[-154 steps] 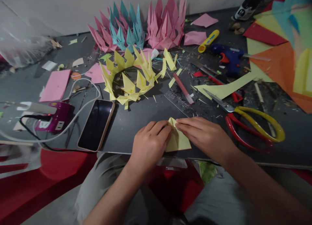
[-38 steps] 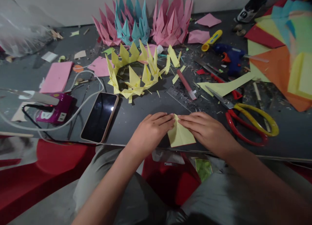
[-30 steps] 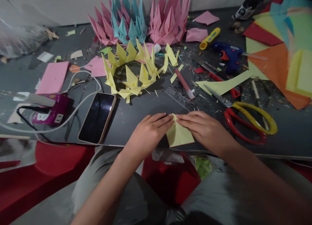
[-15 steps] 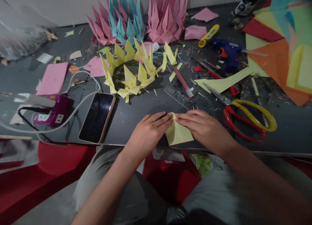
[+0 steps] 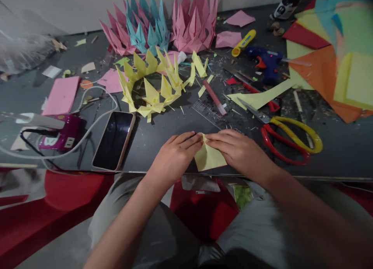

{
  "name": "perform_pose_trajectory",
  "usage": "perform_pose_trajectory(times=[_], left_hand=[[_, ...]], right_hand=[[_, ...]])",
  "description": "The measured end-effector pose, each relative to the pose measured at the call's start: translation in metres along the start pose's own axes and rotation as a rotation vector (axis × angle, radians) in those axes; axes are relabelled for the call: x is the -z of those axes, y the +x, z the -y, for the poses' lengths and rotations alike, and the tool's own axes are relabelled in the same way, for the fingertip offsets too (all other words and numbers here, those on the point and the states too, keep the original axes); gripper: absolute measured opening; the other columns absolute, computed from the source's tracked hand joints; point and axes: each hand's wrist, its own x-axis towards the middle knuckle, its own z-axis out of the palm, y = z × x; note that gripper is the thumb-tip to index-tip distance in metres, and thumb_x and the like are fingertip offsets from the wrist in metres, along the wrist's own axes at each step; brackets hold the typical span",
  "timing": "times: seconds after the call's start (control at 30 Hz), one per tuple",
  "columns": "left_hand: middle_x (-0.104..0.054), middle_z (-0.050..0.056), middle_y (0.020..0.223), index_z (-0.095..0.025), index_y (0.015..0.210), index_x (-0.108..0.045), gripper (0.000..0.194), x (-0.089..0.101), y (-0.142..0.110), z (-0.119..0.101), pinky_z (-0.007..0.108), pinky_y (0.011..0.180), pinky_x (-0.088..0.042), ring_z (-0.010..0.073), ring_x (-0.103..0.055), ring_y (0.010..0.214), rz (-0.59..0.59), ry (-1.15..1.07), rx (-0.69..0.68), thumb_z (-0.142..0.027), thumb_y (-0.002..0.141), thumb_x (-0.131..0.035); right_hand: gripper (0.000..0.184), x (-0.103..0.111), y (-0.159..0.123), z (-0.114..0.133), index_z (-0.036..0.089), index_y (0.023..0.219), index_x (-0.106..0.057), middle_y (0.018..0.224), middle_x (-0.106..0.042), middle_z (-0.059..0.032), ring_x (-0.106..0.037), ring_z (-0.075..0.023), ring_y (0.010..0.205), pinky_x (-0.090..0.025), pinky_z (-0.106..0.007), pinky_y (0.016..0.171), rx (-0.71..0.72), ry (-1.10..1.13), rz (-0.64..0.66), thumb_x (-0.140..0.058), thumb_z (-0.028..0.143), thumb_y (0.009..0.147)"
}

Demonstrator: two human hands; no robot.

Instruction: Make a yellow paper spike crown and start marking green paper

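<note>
A small piece of yellow paper [image 5: 210, 158] with a crease down its middle lies near the table's front edge. My left hand [image 5: 177, 152] holds its upper left part, with the fingertips close to the top corner. From the other side my right hand [image 5: 240, 150] presses on the upper right part, fingers close together. The fingertips of both hands almost meet at the top of the paper. Both thumbs are hidden. Beyond my hands stands a yellow paper crown [image 5: 153, 94] with pointed tips.
Pink paper crowns [image 5: 194, 32] and a blue one [image 5: 150, 37] stand at the back. Scissors [image 5: 287, 140] lie to the right, with a glue gun [image 5: 266, 59] and coloured paper sheets [image 5: 317, 74] behind. A phone [image 5: 114, 140] and a purple power adapter [image 5: 65, 135] are left.
The view has shifted slightly, so the table items appear a little further left. Both hands stay on the yellow paper in nearly the same pose.
</note>
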Motion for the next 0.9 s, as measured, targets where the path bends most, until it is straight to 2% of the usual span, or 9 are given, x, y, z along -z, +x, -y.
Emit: perform_pose_trajectory(times=[0.27,0.7,0.9], left_hand=[[-0.06,0.006,0.12,-0.013,0.111,-0.058,0.026,-0.002,0.001,0.0,0.035,0.089,-0.047,0.0206,-0.053,0.11,-0.059,0.005,-0.036,-0.019,0.088,-0.048],[-0.06,0.008,0.118,-0.013,0.105,-0.058,0.022,0.001,0.01,-0.009,0.034,0.088,-0.047,0.0199,-0.052,0.113,-0.003,-0.016,0.054,-0.019,0.089,-0.043],[-0.06,0.006,0.119,-0.015,0.106,-0.058,0.025,0.005,0.011,-0.017,0.043,0.091,-0.042,0.0241,-0.05,0.115,0.022,0.04,0.12,-0.022,0.088,-0.042]], right_hand=[[0.027,-0.001,0.001,-0.001,0.013,0.104,-0.064,0.109,-0.065,-0.0073,-0.055,-0.019,0.095,-0.049,-0.035,0.084,0.016,-0.008,-0.027,-0.044,0.008,0.086],[0.028,-0.001,0.0,-0.002,0.014,0.103,-0.063,0.109,-0.064,-0.0069,-0.053,-0.0195,0.096,-0.047,-0.034,0.083,0.035,-0.039,-0.002,-0.041,0.01,0.087],[0.024,-0.001,0.003,0.006,0.014,0.1,-0.063,0.106,-0.065,-0.0066,-0.055,-0.0204,0.093,-0.045,-0.033,0.075,-0.015,-0.109,0.019,-0.044,0.013,0.085]])
